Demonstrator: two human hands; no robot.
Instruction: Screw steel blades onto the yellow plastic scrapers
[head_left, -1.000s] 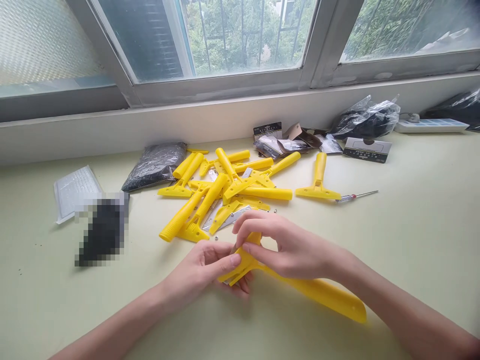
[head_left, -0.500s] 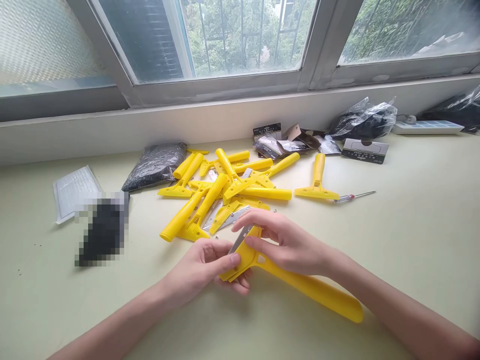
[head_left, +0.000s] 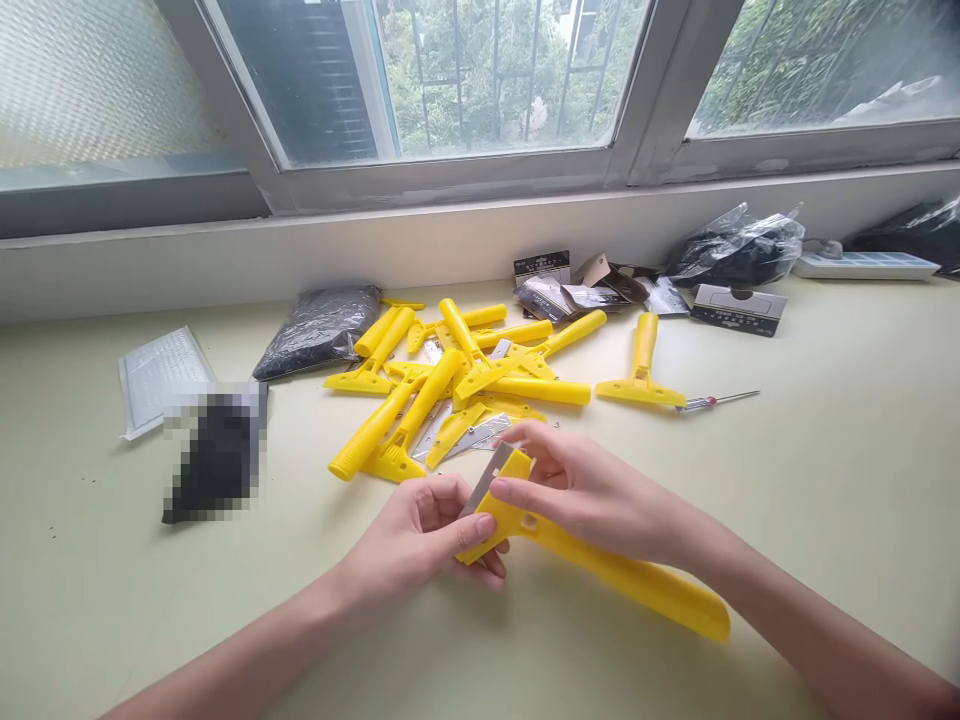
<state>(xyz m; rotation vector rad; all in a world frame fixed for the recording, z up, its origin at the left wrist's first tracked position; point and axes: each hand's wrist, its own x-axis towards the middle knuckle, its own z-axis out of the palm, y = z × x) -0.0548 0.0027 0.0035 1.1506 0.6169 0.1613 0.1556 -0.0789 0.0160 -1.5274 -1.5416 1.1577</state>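
Observation:
Both hands hold one yellow scraper (head_left: pixel 630 572) over the near part of the table, its long handle slanting down to the right. A grey metal blade (head_left: pixel 487 477) lies along the edge of its head. My left hand (head_left: pixel 427 530) pinches the lower end of the head, thumb on top and fingers beneath. My right hand (head_left: pixel 577 490) grips the upper end, with the thumb on the yellow face and the other fingers behind, partly hidden. Just beyond the hands lies a pile of yellow scraper parts (head_left: pixel 420 410) with loose blades (head_left: pixel 480 432) among them.
One yellow scraper (head_left: pixel 643 370) lies apart on the right beside a screwdriver (head_left: pixel 720 399). Black card packaging (head_left: pixel 739 310) and plastic-wrapped bags (head_left: pixel 739 245) sit near the window wall. On the left are a dark bag (head_left: pixel 319 330) and a clear packet (head_left: pixel 165 380).
The blade now sits flush along the head's edge, and the yellow pieces of the head appear closed together. The right fingers have shifted slightly. The whole view has moved a little.

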